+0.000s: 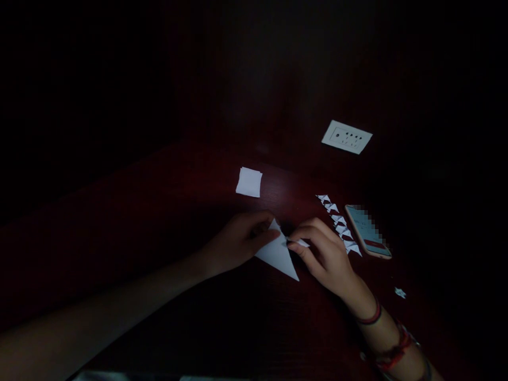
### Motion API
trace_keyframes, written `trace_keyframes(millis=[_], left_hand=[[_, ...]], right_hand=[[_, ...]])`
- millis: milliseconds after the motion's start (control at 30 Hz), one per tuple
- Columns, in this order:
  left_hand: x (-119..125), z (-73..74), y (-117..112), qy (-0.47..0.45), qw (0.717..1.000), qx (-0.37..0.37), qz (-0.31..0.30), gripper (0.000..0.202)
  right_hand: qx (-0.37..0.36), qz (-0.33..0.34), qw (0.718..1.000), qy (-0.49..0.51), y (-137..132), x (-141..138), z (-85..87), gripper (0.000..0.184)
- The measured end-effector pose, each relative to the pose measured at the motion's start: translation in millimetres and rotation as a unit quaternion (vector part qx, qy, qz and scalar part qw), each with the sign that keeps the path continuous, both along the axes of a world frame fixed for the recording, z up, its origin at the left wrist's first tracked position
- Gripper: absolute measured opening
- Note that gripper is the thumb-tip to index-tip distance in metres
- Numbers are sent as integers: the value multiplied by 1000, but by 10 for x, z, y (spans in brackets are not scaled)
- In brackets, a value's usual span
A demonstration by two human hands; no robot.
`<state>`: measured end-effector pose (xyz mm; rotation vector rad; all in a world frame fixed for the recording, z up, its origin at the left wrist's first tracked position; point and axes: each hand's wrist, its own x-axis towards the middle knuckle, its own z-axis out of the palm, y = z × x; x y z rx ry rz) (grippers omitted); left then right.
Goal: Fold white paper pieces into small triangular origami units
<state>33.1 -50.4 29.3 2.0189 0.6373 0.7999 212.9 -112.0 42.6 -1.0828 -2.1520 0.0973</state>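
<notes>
A partly folded sheet of white paper (279, 257) is held between my two hands above the dark red table. My left hand (248, 235) pinches its upper left part, the thumb lying on top and the fingers behind. On the right side, my right hand (319, 251) grips a narrow folded part that sticks out between thumb and forefinger. One pointed corner of the paper hangs toward me. Close beyond my right hand lies a row of several small folded paper pieces (340, 227), with pointed tips.
A stack of square white paper (249, 182) lies farther back on the table (190, 185). Right of the folded row is a lit phone (367, 230). A small crumpled-looking scrap (400, 292) lies nearer. A white socket plate (346, 137) shows behind. The surroundings are very dark.
</notes>
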Motion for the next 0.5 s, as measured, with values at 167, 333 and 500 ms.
trace_keyframes(millis=[167, 333, 500], left_hand=[[2, 27, -21, 12, 997, 77, 8, 11], [-1, 43, -45, 20, 992, 123, 9, 11], [-6, 23, -8, 26, 995, 93, 3, 12]], right_hand=[[-25, -11, 1000, 15, 16, -36, 12, 20], [-43, -15, 999, 8, 26, -54, 22, 8], [-32, -18, 999, -28, 33, -38, 2, 10]])
